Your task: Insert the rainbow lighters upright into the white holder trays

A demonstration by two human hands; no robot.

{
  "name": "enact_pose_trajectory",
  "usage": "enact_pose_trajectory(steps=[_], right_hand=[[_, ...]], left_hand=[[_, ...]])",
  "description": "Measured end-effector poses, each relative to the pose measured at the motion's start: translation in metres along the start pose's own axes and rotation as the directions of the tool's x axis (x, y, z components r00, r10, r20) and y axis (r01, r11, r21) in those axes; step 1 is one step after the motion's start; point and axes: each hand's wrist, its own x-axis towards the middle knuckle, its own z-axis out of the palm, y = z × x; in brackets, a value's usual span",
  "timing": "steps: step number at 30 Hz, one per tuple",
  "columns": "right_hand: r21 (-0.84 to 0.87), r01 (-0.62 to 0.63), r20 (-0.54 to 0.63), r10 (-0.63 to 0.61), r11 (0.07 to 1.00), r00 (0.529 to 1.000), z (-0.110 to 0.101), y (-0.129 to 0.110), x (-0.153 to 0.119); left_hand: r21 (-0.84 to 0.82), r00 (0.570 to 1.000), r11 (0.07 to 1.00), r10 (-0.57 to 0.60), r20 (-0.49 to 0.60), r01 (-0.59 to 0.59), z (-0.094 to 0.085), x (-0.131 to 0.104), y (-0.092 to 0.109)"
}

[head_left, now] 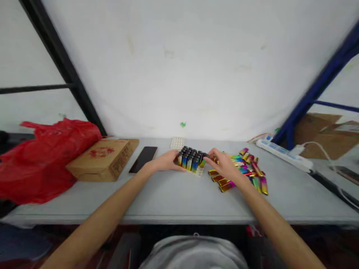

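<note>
Several lighters (190, 163) with black tops and shiny blue, gold and silver bodies stand upright in close rows in a white tray (199, 171). My left hand (168, 161) is closed around the left side of this group, its thumb low at the front and its fingers behind. At the right end of the rows, my right hand (220, 162) pinches a tilted lighter (203, 163) with a black top and a green-gold body. Bare tray sockets show below that lighter. Right of the tray, a loose pile of metallic rainbow-coloured lighters (254, 169) lies partly under my right hand and wrist.
Behind the rows lies another white studded tray (177, 142). A dark phone (143, 159), a cardboard box (102, 158) and a red plastic bag (50, 157) are to the left. A white power strip (284, 154) with a plugged-in cable lies at the right. A wall rises behind the table.
</note>
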Motion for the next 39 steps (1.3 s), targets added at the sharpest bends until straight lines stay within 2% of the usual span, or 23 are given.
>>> enact_pose_trajectory(steps=[7,14,19,26,29,32,36,39], right_hand=[[-0.01,0.02,0.082,-0.02,1.0,0.996,0.0,-0.002,-0.002],[-0.209,-0.058,0.052,0.07,0.976,0.996,0.013,0.006,0.004],[-0.261,-0.04,0.095,0.067,0.965,0.993,0.01,0.002,0.003],[-0.247,-0.094,-0.027,0.09,0.965,0.996,-0.008,0.003,0.001],[-0.266,-0.054,-0.009,0.054,0.962,0.999,-0.019,0.008,-0.018],[-0.4,-0.027,0.021,0.038,0.916,0.999,-0.029,0.017,-0.052],[-0.618,-0.143,0.003,0.184,0.773,0.983,-0.036,0.028,-0.097],[-0.7,-0.259,-0.027,0.339,0.665,0.941,-0.032,0.032,-0.111]], left_hand=[[0.01,1.0,1.0,-0.023,-0.013,0.023,-0.001,0.0,0.002],[0.01,0.999,0.999,-0.034,-0.021,0.034,-0.002,-0.003,-0.011],[0.011,0.999,0.999,-0.034,-0.031,0.035,-0.002,-0.004,-0.014],[-0.026,1.0,0.999,-0.023,-0.014,0.022,-0.002,-0.003,-0.014],[-0.043,1.0,0.999,-0.014,-0.009,0.013,-0.002,-0.002,-0.016],[-0.047,1.0,0.999,-0.014,-0.013,0.014,-0.001,-0.002,-0.018],[-0.044,1.0,0.999,-0.025,-0.007,0.025,-0.001,-0.002,-0.017],[-0.044,0.999,0.998,-0.035,-0.001,0.035,-0.001,-0.002,-0.016]])
